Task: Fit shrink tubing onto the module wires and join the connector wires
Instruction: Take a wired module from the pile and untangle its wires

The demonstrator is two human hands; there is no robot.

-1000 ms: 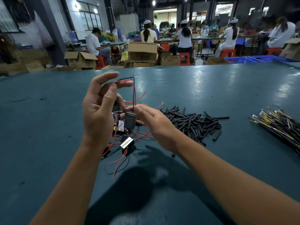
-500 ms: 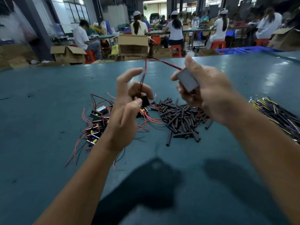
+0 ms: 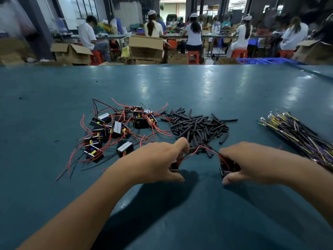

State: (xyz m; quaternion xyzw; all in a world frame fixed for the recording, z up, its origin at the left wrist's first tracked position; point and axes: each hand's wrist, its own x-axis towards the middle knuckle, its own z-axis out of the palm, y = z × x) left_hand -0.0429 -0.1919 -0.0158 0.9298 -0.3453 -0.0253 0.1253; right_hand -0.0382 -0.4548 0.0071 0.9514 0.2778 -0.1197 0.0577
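Both hands sit low over the teal table (image 3: 180, 83), near edge of scene, backs up to the camera. Left hand (image 3: 158, 161) has fingers curled down around a small black module (image 3: 174, 167), of which only a dark corner shows under the fingers; index finger is bent at the far side, thumb runs along the near side at table level. Right hand (image 3: 252, 163) grips a second black module (image 3: 228, 168), thumb stretched along the near side, the other fingers curled over the top and hidden behind it. A red wire (image 3: 196, 150) and a thin black one arch between the two modules, rising to a peak in the gap between the hands; cannot tell which module each lead belongs to. Just beyond the gap, touching the far side of that arch, lies the loose heap of black shrink tubing pieces (image 3: 198, 125), spread centre of table. Left of the heap, a tangled pile of further modules (image 3: 117, 129) with red and black leads, several showing white labels and yellow parts, some leads trailing toward the near left. Far right, well apart from the hands, a bundle of connector wires (image 3: 297, 132), yellow, purple and black, with metal terminals at the far end. Behind the table: cardboard boxes (image 3: 146, 46), red stools and seated workers at benches, blurred
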